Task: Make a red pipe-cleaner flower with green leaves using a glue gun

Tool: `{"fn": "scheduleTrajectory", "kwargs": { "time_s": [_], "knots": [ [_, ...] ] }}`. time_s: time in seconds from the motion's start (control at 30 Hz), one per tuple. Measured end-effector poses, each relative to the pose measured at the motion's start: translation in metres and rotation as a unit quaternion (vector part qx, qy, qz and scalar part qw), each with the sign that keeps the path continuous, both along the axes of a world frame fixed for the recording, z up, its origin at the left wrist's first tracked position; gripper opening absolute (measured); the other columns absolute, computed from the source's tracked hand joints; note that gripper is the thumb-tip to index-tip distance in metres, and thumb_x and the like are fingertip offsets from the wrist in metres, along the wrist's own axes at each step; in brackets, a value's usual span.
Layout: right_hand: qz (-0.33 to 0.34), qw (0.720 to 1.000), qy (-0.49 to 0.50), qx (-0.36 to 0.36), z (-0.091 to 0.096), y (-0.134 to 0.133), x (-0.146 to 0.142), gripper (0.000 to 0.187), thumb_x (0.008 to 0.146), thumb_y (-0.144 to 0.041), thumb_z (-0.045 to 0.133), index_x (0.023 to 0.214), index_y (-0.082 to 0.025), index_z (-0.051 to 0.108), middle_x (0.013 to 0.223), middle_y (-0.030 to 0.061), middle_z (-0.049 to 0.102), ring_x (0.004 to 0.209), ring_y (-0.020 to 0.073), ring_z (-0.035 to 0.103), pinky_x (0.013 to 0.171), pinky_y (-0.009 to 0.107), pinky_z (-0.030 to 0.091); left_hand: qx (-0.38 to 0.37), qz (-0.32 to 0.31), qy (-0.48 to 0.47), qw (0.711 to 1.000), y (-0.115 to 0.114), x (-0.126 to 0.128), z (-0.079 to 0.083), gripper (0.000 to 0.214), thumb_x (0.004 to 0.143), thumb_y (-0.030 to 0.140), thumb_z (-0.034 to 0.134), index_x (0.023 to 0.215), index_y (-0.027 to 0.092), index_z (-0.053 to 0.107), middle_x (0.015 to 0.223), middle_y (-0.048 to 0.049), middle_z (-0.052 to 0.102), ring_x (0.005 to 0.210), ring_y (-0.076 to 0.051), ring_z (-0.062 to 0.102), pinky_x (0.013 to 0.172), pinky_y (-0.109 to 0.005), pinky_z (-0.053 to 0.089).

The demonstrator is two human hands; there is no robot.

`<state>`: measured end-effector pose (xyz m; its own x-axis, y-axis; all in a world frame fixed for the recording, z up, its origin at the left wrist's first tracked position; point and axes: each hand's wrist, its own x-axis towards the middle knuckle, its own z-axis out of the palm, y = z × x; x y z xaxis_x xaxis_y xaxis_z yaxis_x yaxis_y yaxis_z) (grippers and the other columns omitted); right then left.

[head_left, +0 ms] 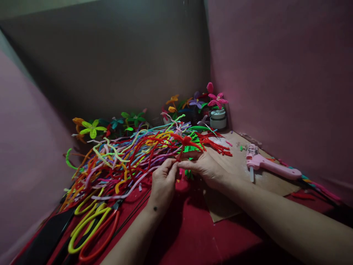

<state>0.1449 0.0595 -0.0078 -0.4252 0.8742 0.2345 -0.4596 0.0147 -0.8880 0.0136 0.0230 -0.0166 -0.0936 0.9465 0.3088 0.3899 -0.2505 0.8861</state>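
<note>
Clock positions are taken from the hands, with 12 directly away from the wearer. Walls bound the work area: grey wall [110, 66] at 12, pinkish wall [281, 81] at 2 to 3. The red-covered table [190, 228] offers its widest room for moving at 6, between the forearms. A tangled heap of fuzzy stems [158, 141] crowds the surface from 9 to 12. At 3 lies a cardboard sheet [237, 162], its near corner pointing to 5. A flat black object [45, 237] lies toward 8, at the table's left edge. The pink glue gun [271, 166] rests on the cardboard, handle toward 4. Scissors [116, 222] with yellow and red-orange handles lie at 8, loops toward the wearer.

The left hand [164, 180] and right hand [208, 167] meet at the heap's near edge. A pale lidded container [218, 119] stands between 1 and 2 (a pink flower [217, 100] shows just above it). A lime-green flower [93, 129] sits at 10.

The red flower-like piece [186, 141] is held upright above the fingertips; its long axis, the stem, points to 1, petals spreading toward 10 and 4. Left thumb and forefinger are clamped on the lower stem; right thumb and forefinger, in this dim light, appear pinched there too.
</note>
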Motion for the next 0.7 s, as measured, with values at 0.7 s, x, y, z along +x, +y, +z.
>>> {"fn": "scheduleTrajectory", "kwargs": {
  "time_s": [0.7],
  "knots": [
    [0.131, 0.981, 0.048, -0.138, -0.019, 0.017, 0.005, 0.027, 0.061, -0.020, 0.073, 0.088, -0.016, 0.068, 0.070, 0.0018, 0.066, 0.060, 0.0105, 0.056, 0.052, 0.022, 0.041, -0.194, -0.230, -0.387, 0.872, 0.002, -0.001, 0.002, 0.016, 0.081, 0.030, 0.057, 0.078, 0.015, 0.052, 0.049, 0.0093, 0.038, 0.031, 0.000, 0.014, 0.029, -0.011, 0.020]
  ]
}}
